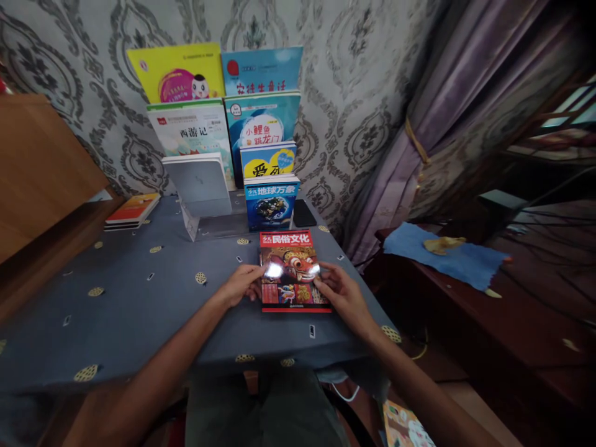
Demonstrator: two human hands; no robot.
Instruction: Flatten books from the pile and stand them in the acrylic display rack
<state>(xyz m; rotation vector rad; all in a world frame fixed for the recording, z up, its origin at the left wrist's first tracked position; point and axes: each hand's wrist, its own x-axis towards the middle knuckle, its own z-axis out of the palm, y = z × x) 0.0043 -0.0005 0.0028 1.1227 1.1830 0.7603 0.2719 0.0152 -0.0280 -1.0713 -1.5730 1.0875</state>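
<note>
A red book [294, 297] with a mask picture on its glossy cover is held between my two hands over the front part of the table. My left hand [243, 284] grips its left edge, thumb on the cover and fingers curled beneath. On the opposite edge, my right hand [342, 290] pinches it with the thumb on the front. Just behind it, a blue book [271, 205] with a globe picture stands upright in a clear stepped book stand [218, 228]. To its left, a greyish-white book [198, 180] leans in the same stand.
Taller books, including a yellow book [153, 74] and a teal book [291, 115], stand behind in tiers. A dark phone-like slab [304, 213] lies right of the stand. Orange-covered books [133, 210] are stacked at left. A dark red bench [447, 316] carries a blue cloth [410, 251].
</note>
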